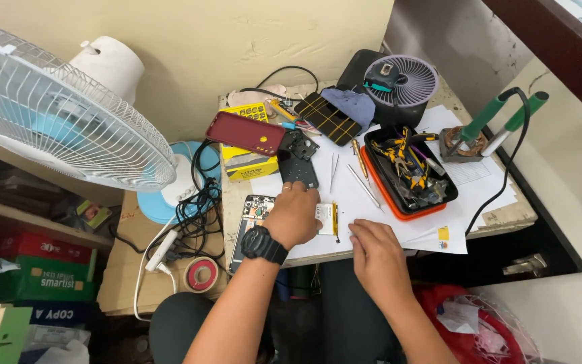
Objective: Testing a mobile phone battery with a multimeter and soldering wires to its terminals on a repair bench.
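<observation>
I am seeing my left hand [296,214] lying curled over a white phone battery [326,218] at frame centre, fingers covering its left end. My right hand [376,253] is resting flat, holding nothing, just lower right of it.

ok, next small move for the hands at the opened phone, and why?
Probably lift the battery clear with the left hand, which already rests on it beside the opened phone. The right hand lies flat on the white paper, holding nothing, and could steady the phone.
</observation>
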